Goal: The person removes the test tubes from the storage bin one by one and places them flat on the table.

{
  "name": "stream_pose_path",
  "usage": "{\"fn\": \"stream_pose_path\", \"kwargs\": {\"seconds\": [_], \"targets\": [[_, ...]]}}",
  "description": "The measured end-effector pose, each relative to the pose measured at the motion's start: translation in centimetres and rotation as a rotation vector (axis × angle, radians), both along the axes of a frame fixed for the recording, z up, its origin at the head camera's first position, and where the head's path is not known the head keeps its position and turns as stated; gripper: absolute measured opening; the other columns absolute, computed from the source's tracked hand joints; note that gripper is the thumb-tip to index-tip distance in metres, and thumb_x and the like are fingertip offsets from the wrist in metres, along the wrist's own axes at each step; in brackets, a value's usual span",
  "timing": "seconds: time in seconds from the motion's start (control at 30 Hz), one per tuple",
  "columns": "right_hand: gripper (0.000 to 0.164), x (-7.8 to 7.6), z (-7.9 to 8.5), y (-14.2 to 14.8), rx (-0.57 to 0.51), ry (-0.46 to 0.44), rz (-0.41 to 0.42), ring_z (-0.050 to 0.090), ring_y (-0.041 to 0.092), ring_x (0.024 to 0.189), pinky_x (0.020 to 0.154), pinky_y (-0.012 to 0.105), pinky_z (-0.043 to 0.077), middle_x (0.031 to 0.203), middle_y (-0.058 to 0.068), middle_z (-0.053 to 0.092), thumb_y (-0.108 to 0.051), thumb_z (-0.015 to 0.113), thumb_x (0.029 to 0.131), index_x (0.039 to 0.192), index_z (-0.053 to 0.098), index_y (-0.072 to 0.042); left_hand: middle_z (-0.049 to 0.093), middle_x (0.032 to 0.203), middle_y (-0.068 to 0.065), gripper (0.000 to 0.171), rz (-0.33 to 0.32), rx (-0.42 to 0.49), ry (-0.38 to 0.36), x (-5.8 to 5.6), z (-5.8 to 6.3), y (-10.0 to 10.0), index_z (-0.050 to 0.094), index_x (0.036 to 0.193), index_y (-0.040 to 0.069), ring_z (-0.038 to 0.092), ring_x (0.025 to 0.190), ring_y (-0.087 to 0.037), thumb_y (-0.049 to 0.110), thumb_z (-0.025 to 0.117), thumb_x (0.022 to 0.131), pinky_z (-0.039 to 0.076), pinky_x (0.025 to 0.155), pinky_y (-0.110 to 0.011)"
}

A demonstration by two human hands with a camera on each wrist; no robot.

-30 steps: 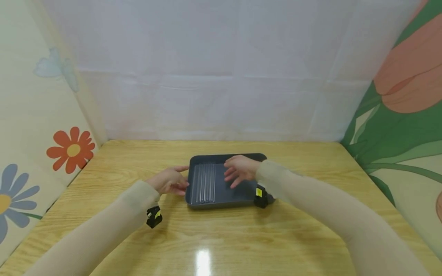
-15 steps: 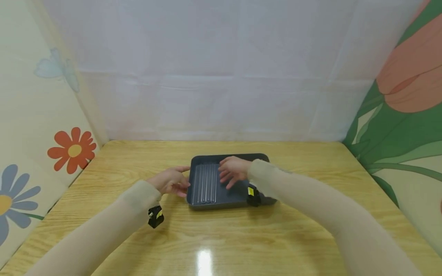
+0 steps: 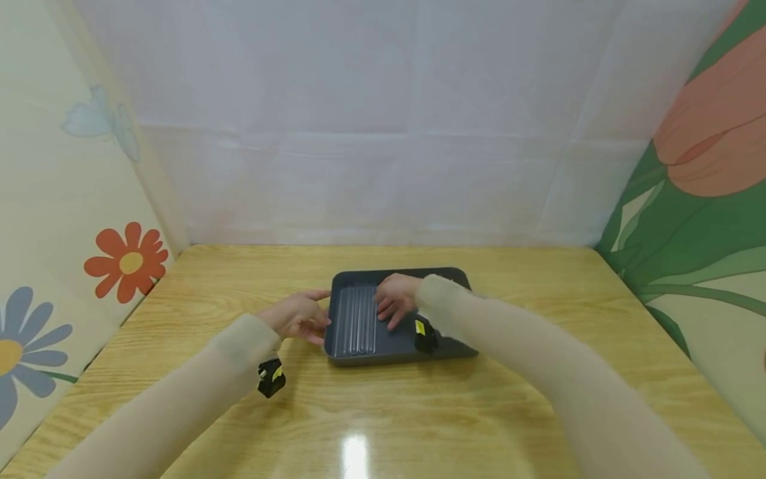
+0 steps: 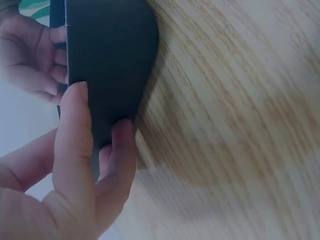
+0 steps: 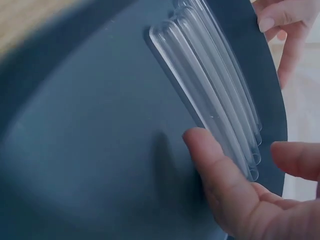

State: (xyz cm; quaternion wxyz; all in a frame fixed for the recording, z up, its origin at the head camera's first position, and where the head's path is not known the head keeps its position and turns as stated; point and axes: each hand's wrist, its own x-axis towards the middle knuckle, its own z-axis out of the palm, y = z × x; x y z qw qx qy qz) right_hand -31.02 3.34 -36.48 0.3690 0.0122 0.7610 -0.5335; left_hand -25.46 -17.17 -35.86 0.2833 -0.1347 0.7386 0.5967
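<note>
- Pale backdrop point(image 3: 383, 100) hangs behind a wood-grain worktop point(image 3: 287, 446); dark tray point(image 3: 389, 359) sits near the middle of the far edge, set in from it
- Clear tubes point(image 3: 356, 320) lie side by side along the tray's left wall, running between its far and near edges; I count at least 4, but glare blurs the number
- Left hand point(image 3: 296, 316) rests its fingers loosely against the outside of the left wall; a hard push there could slide the tray
- Right hand point(image 3: 397, 299) is over the tray, thumb and fingers apart, holding nothing; I cannot tell if its thumb touches the nearest tube
- A sideways nudge could roll that tube across the bare floor, and closing on 2 smooth tubes could let 1 slip
- Right wrist camera point(image 3: 425, 332) sits low by the near edge, so a dip could knock it on the tray
</note>
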Motion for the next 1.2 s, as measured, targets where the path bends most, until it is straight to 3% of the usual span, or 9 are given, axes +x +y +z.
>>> {"fn": "stream_pose_path", "kwargs": {"seconds": [0.2,0.33,0.43,0.73,1.03,1.2], "targets": [[0.039,-0.9,-0.6,-1.0,0.099,0.017,-0.030,0.062,0.034,0.090,0.079,0.055,0.056,0.118,0.030,0.056,-0.003,0.055,0.095,0.132,0.049,0.008,0.031,0.143,-0.031,0.080,-0.014,0.018,0.002,0.1,0.3,-0.1,0.014,0.156,0.008,0.057,0.089,-0.028,-0.019,0.045,0.089,0.059,0.059,-0.030],[0.037,-3.7,-3.0,-1.5,0.139,-0.010,-0.042,0.065,0.034,0.082,0.065,0.054,0.058,0.104,0.029,0.061,0.001,0.070,0.083,0.117,0.057,0.008,0.031,0.143,-0.031,0.080,-0.022,0.019,0.010,0.1,0.4,-0.1,0.013,0.156,0.008,0.058,0.090,-0.028,-0.019,0.046,0.089,0.059,0.060,-0.029],[0.037,-5.1,-4.4,-1.9,0.183,-0.010,-0.049,0.065,0.036,0.080,0.063,0.054,0.058,0.101,0.030,0.062,0.004,0.072,0.080,0.114,0.058,0.010,0.033,0.142,-0.031,0.080,-0.023,0.019,0.012,0.1,0.4,-0.1,0.014,0.156,0.008,0.059,0.088,-0.027,-0.019,0.046,0.088,0.059,0.060,-0.030],[0.027,-1.0,-0.5,-2.3,0.307,0.097,-0.042,0.058,0.024,0.068,0.065,0.043,0.060,0.095,0.023,0.064,0.003,0.068,0.087,0.111,0.059,0.009,0.031,0.140,-0.034,0.081,-0.024,0.024,0.029,0.4,0.5,0.1,0.013,0.156,0.006,0.058,0.086,-0.028,-0.021,0.045,0.086,0.059,0.061,-0.030],[0.014,-0.7,-0.8,-3.1,0.449,0.186,-0.018,0.045,0.018,0.048,0.052,0.037,0.059,0.059,0.009,0.046,0.004,0.072,0.081,0.083,0.058,0.004,0.033,0.138,-0.034,0.081,-0.009,0.034,0.026,0.5,0.4,-0.1,0.014,0.156,0.005,0.058,0.080,-0.026,-0.022,0.044,0.086,0.059,0.059,-0.029],[0.011,-0.6,-0.9,-3.0,0.474,0.232,-0.003,0.044,0.017,0.045,0.046,0.033,0.056,0.055,0.006,0.042,0.000,0.069,0.083,0.085,0.059,0.004,0.032,0.140,-0.035,0.081,-0.015,0.032,0.025,0.6,0.6,-0.1,0.014,0.156,0.005,0.058,0.081,-0.027,-0.022,0.044,0.085,0.059,0.058,-0.028]]}}
